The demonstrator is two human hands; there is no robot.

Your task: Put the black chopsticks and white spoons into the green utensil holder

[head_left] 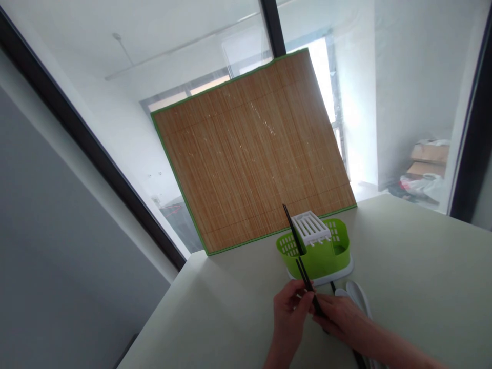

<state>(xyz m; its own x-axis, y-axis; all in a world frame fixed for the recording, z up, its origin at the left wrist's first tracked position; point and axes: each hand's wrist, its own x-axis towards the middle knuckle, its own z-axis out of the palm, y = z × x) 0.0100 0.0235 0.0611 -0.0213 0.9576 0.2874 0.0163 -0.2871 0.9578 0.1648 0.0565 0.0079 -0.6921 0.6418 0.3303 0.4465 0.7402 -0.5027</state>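
My left hand and my right hand are together near the front of the table, both closed on a pair of black chopsticks. Their thin ends point up and away, close to a green utensil holder with a white base. Another pair of black chopsticks leans upright in the holder's left part. A white slotted rack spans the holder's middle. Beside and partly under my right hand lie white spoons and more dark sticks, largely covered by my forearm.
The pale table reaches to a glass wall. A bamboo mat with green edging leans against the glass behind the holder. A dark frame post stands at the right. Boxes and bags lie beyond the glass.
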